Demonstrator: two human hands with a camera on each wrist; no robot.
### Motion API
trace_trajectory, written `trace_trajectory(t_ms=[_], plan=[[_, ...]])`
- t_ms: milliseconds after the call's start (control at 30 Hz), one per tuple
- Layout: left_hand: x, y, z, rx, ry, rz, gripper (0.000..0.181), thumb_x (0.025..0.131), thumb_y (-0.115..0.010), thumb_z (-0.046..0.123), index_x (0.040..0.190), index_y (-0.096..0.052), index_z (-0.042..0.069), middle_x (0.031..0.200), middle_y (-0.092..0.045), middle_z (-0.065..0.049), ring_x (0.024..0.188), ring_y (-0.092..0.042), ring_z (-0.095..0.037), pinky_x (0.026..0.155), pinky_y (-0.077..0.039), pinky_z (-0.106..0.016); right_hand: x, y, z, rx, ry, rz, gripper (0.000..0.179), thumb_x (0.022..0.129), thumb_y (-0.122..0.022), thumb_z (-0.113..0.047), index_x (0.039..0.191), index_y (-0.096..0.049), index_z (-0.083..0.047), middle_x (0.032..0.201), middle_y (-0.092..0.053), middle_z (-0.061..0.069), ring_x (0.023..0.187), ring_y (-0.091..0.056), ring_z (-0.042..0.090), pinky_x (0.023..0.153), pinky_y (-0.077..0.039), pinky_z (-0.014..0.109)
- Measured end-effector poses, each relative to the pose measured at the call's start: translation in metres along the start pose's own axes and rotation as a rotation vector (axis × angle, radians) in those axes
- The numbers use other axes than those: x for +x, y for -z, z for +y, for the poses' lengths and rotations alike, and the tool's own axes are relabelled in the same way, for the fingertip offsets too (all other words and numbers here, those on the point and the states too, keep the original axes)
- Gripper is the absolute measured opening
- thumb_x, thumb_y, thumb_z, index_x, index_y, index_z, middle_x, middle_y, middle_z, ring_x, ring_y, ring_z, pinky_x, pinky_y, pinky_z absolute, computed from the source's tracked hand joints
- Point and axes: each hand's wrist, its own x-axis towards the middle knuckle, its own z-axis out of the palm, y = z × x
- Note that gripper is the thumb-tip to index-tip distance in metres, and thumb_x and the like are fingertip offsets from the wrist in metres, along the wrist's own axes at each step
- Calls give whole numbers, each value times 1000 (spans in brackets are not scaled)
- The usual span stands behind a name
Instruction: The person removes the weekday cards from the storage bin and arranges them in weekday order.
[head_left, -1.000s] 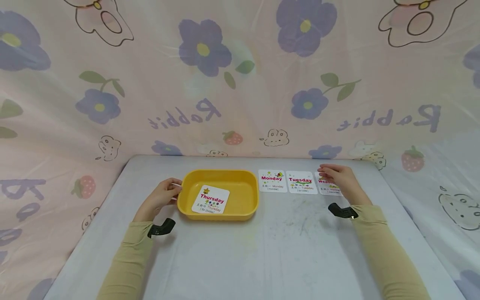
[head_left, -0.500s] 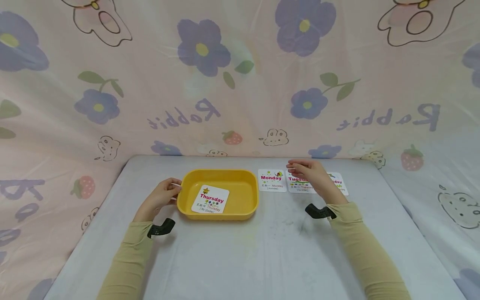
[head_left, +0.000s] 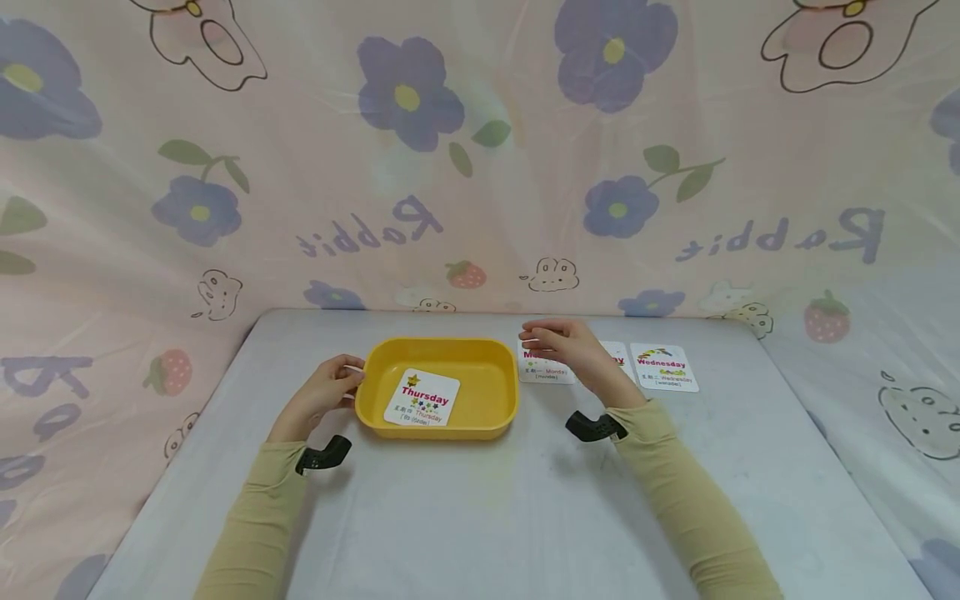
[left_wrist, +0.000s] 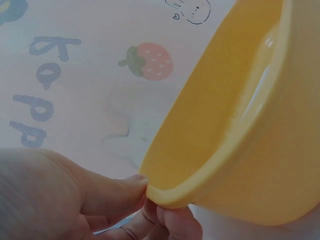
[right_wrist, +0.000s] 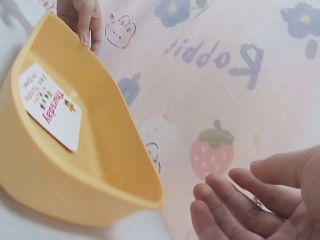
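Note:
At the left end of the yellow tray, my left hand pinches the rim between thumb and fingers, as the left wrist view confirms. A white Thursday card lies tilted inside the tray. My right hand hovers over the row of cards to the tray's right, holding nothing; its fingers are loosely bent in the right wrist view. Beneath it the Monday card is partly covered, and so is the Tuesday card. The Wednesday card shows fully at the row's right end.
A white table carries everything. Behind it hangs a pale pink curtain with flowers, strawberries and rabbits, meeting the table's back edge. A black wrist strap mount sits on the left arm, another black mount on the right.
My right hand has moved left along the card row, from over Wednesday past Tuesday to Monday, uncovering the Wednesday card. The left hand, tray and Thursday card have stayed in place.

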Motion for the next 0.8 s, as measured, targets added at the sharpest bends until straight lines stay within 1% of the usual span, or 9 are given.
trace_trajectory(t_ms=[67, 200, 300, 400, 633, 800], plan=[[0, 0, 0, -1, 4, 3, 31, 102, -46, 13, 130, -43, 0, 106, -54, -17, 87, -57, -26, 75, -54, -32, 3, -9, 0, 3, -9, -9, 34, 99, -53, -16, 126, -56, 4, 123, -59, 21, 116, -54, 40, 92, -47, 39], [1, 0, 0, -4, 0, 2, 31, 102, -46, 13, 130, -43, 0, 106, -54, -17, 87, -57, -25, 75, -54, -32, 9, -26, -1, 20, -44, -23, 33, 99, -53, -17, 125, -56, 4, 124, -57, 24, 115, -54, 39, 92, -48, 37], [1, 0, 0, -4, -8, -3, 32, 102, -46, 13, 131, -42, -1, 106, -53, -18, 87, -57, -25, 75, -54, -32, 13, -38, 0, 9, -59, -45, 36, 100, -53, -18, 126, -55, 6, 125, -56, 26, 115, -55, 38, 91, -48, 35], [1, 0, -1, -6, -2, -3, 32, 102, -46, 13, 130, -43, -1, 107, -53, -18, 87, -57, -25, 75, -54, -32, 17, -49, 0, -5, -76, -67, 36, 100, -52, -17, 126, -55, 6, 124, -57, 26, 114, -56, 35, 91, -48, 34], [2, 0, -2, -5, -10, -4, 32, 102, -46, 12, 131, -42, -1, 108, -54, -18, 87, -57, -25, 74, -54, -32, 26, -67, -1, -45, -114, -109, 39, 99, -53, -18, 127, -53, 9, 119, -61, 21, 110, -60, 30, 91, -49, 35], [1, 0, -3, -8, -12, -1, 32, 102, -46, 13, 130, -43, -1, 107, -54, -18, 87, -57, -25, 74, -54, -32, 34, -76, 2, -71, -140, -143, 43, 98, -54, -21, 128, -52, 10, 120, -61, 23, 112, -57, 35, 92, -48, 37]])
